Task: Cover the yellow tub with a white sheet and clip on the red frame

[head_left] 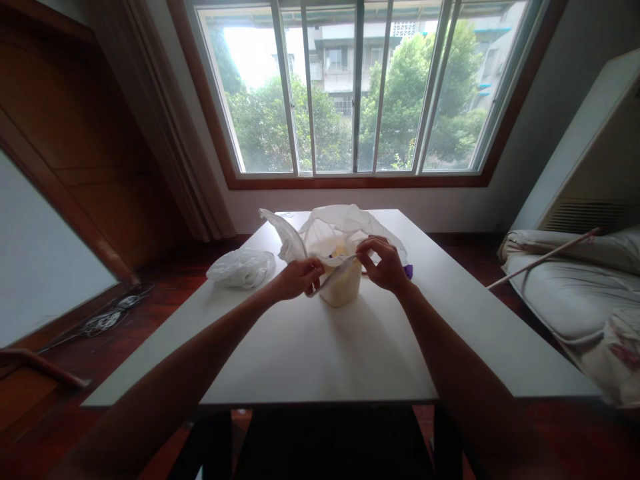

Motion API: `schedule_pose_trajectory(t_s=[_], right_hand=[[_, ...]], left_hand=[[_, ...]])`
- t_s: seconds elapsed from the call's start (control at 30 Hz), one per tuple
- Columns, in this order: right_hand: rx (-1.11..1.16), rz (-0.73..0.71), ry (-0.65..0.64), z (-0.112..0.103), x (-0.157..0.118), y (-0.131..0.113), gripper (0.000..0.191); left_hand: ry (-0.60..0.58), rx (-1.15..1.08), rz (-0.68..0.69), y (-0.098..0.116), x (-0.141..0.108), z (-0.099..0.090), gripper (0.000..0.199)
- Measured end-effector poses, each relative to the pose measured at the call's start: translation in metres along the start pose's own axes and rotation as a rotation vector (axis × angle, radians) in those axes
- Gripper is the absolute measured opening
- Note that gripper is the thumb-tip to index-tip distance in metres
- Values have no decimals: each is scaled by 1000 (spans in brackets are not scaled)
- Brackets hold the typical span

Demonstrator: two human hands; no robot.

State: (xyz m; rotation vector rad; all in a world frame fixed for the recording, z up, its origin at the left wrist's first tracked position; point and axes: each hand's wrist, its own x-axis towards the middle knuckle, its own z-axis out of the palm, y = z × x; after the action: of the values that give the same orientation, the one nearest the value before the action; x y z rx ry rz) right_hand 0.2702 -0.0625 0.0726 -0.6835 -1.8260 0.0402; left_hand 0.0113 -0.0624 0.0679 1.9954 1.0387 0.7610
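A cream-coloured container (341, 291) stands upright on the white table. Around its top spreads a thin white plastic bag (345, 219), its far side billowing up behind. My left hand (299, 277) pinches the near edge of the bag at the container's left. At the right, the fingers of my right hand (383, 262) are closed on the same edge, which is drawn between the two hands across the container's front. Something yellowish and dark shows inside the opening, too small to name. A purple item (409, 271) lies just behind my right wrist, partly hidden.
A crumpled white plastic bag (242, 268) lies on the white table (320, 360) to the left. Beyond the table is a wide window (357, 100). A cushioned seat (575, 287) with a thin stick (543, 259) across it stands at right. Coiled cables (110, 317) lie on the floor at left.
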Motion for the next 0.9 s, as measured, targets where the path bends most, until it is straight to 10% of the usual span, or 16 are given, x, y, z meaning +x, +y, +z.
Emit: schedule_pose_trajectory(t_s=[0.1, 0.23, 0.37, 0.57, 0.9], right_hand=[[1, 108, 15, -1, -2, -4, 17], [-56, 194, 56, -3, -3, 2, 25], [-31, 179, -48, -4, -7, 24, 46], [61, 281, -340, 8, -22, 55, 94], [-54, 450, -712, 25, -36, 61, 45]], left_hand=[[262, 77, -48, 2, 5, -7, 31], [579, 395, 337, 18, 8, -9, 26], [459, 445, 547, 17, 20, -2, 53], [417, 140, 475, -33, 41, 11, 106], [192, -133, 352, -96, 34, 28, 128]])
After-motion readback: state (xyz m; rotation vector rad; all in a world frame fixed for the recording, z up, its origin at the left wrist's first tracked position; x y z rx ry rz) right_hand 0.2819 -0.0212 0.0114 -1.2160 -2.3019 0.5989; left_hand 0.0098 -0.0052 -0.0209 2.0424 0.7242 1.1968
